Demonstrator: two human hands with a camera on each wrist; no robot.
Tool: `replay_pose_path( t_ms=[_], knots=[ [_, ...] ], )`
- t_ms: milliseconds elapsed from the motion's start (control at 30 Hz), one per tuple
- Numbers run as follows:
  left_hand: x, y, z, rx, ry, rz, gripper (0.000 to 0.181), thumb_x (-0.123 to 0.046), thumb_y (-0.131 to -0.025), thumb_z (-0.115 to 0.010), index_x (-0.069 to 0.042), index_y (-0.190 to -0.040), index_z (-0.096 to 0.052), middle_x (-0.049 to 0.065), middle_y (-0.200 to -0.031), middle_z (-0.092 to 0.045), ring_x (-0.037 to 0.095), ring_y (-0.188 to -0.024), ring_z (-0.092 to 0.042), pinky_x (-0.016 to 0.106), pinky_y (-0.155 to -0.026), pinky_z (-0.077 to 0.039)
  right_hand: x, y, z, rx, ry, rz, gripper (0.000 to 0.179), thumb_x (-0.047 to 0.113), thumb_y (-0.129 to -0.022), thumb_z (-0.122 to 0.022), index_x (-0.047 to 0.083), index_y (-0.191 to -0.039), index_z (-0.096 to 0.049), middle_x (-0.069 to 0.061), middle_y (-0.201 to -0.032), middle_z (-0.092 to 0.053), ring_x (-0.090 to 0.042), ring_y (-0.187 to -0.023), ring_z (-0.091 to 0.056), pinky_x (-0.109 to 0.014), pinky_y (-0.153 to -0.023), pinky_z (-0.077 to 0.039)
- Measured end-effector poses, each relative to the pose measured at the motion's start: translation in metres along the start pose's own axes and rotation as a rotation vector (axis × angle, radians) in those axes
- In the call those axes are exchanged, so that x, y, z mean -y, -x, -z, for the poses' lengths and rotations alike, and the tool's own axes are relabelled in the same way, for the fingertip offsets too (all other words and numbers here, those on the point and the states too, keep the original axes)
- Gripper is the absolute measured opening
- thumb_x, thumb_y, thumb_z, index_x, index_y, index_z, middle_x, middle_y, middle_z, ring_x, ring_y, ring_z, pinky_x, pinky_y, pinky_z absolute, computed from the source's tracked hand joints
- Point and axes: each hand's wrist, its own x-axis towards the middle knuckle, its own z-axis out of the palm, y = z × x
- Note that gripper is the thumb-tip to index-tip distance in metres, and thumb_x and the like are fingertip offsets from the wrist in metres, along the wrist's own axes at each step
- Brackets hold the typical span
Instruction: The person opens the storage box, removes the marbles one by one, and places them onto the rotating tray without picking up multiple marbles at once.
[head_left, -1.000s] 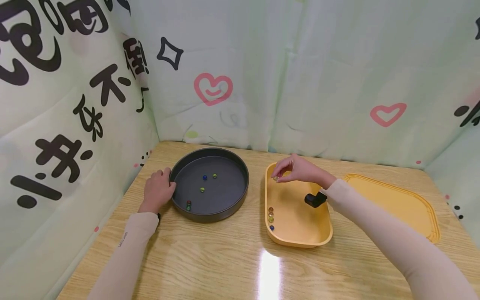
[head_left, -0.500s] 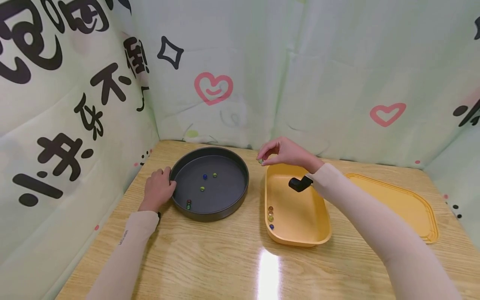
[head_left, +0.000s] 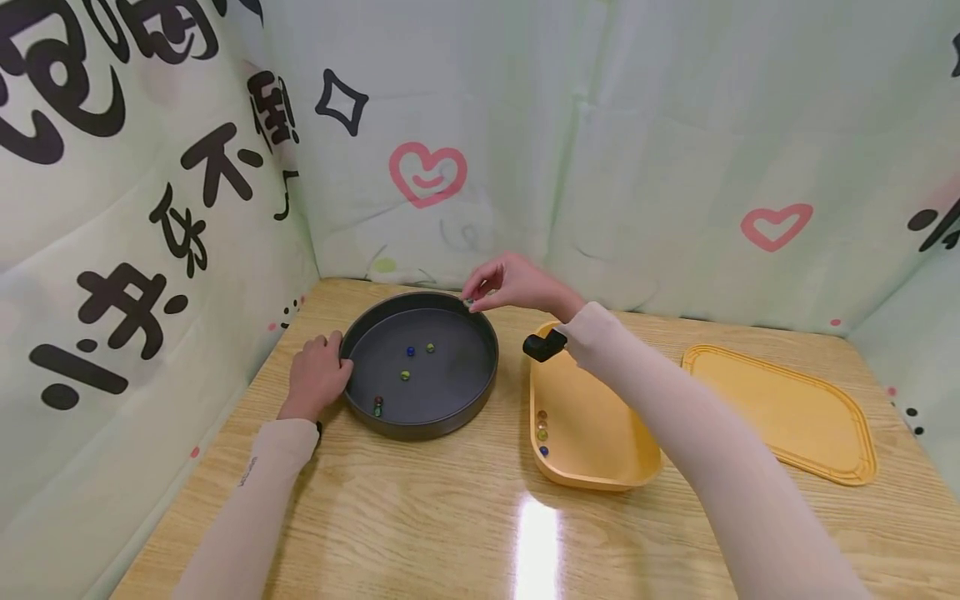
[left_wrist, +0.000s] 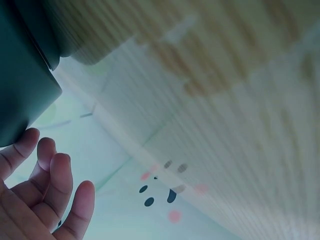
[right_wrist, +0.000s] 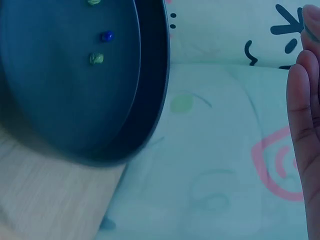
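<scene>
In the head view, my left hand [head_left: 317, 379] grips the left rim of a dark round pan [head_left: 457, 383], and the left wrist view has fingertips at the pan's wall [left_wrist: 30, 95]. Several glass marbles lie on its floor, among them a blue marble [head_left: 410, 352] and a yellow-green marble [head_left: 405, 376]. Over the pan's back right rim, my right hand [head_left: 517, 285] pinches a small greenish marble [head_left: 468, 302] between thumb and fingertips. A sliver of that marble [right_wrist: 312, 34] shows at the right wrist view's edge, mostly hidden by the fingers.
Right of the pan stands a yellow rectangular box [head_left: 592, 433], with several marbles in a row along its left wall, one of them a blue marble [head_left: 543, 451]. Farther right lies a flat yellow lid [head_left: 787, 412]. A printed curtain [head_left: 600, 167] borders the wooden table [head_left: 420, 517] behind.
My right hand has lifted away from the yellow box and moved left with the marble, reaching the pan's back right rim. The left hand and the pan have stayed put.
</scene>
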Motion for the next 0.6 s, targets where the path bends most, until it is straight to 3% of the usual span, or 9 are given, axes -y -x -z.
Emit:
replay_pose_path(
  t_ms=[600],
  knots=[
    [-0.004,0.001,0.002,-0.006,-0.012,0.001,0.034,-0.018,-0.084,-0.048,0.003,-0.111,-0.049,0.024,-0.093,-0.055,0.038,-0.081,-0.050,0.049,-0.069,-0.042,-0.035,-0.073,-0.050,-0.021,-0.053,-0.011,0.018,0.005,-0.079,-0.071,0.001,-0.097,-0.073,-0.018,-0.097,-0.071,-0.013,-0.078,-0.065,-0.028,-0.076,-0.053]
  ],
)
